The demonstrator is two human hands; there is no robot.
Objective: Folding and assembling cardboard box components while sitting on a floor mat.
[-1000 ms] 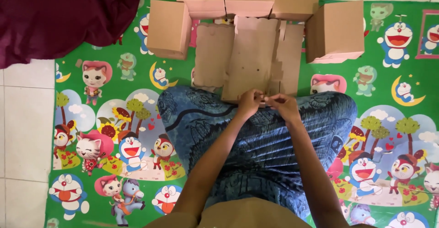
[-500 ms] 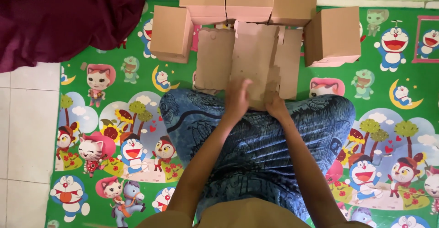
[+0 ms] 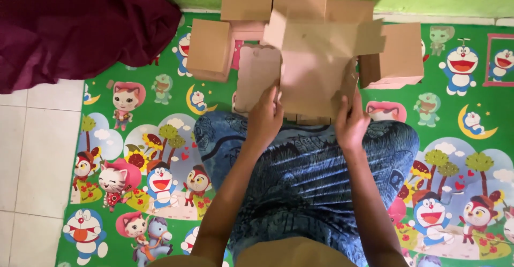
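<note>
Both hands now raised off the lap, left hand [image 3: 264,118] and right hand [image 3: 350,122] pinching flat cardboard sheet [image 3: 316,66] (flaps spread), folded boxes [image 3: 210,49] beyond fingertips, blocking the wall.

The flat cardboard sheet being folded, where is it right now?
In the head view the flat cardboard sheet is at top centre, held between the left hand and right hand, above the blue-patterned lap and in front of the finished boxes.

A green cartoon-print floor mat [image 3: 134,138] carries folded cardboard boxes [image 3: 210,48] and a maroon cloth [image 3: 75,26].
</note>
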